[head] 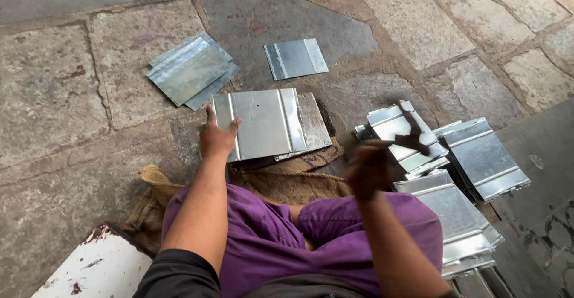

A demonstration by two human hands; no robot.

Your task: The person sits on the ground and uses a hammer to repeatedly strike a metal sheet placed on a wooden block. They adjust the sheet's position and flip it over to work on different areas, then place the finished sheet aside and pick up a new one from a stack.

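I sit cross-legged in purple trousers on a stone floor. My left hand (216, 136) grips the left edge of a folded metal sheet (266, 121) that lies on a flat block in front of me. My right hand (372, 167) is raised and blurred, shut on a dark tool (411, 132) whose head is over the sheets to my right.
A small pile of metal sheets (190, 71) lies at the far left, and a single sheet (296, 57) beyond the block. Several stacked sheets (478, 157) crowd my right side. Burlap sacking (287, 181) lies under the block. A white painted object (95, 268) sits at bottom left.
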